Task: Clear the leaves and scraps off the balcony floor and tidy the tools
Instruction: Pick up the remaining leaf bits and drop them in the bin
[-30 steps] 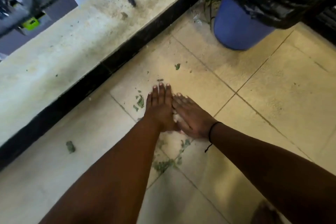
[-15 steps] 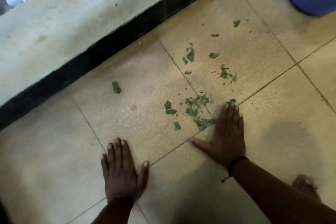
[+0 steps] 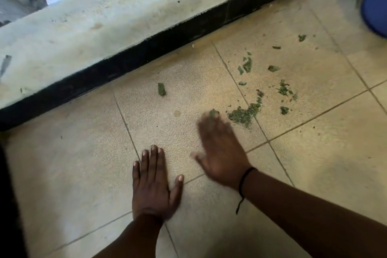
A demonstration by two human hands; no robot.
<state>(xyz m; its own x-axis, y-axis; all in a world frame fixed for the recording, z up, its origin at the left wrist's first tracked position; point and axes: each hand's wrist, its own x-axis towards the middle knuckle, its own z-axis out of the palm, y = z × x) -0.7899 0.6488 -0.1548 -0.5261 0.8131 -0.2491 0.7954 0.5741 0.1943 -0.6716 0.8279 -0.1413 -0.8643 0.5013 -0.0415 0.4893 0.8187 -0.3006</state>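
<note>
Green leaf scraps lie scattered on the beige tiled balcony floor (image 3: 326, 153). The thickest pile of scraps (image 3: 245, 114) sits on a tile seam at centre right, and a single leaf piece (image 3: 161, 89) lies apart near the kerb. My left hand (image 3: 156, 184) presses flat on a tile, fingers straight and together. My right hand (image 3: 222, 148), blurred with motion, is flat with fingers spread, its fingertips at a small leaf bit (image 3: 213, 112) just left of the pile. A black cord circles my right wrist.
A low concrete kerb (image 3: 109, 25) with a black painted base (image 3: 146, 56) runs diagonally across the top. A blue bucket (image 3: 377, 14) stands at the upper right edge. More loose scraps (image 3: 284, 89) spread toward the bucket.
Both hands left the spot where they met and spread apart on the floor. Since half a second ago my right hand has swept left toward the pile; my left hand stays planted.
</note>
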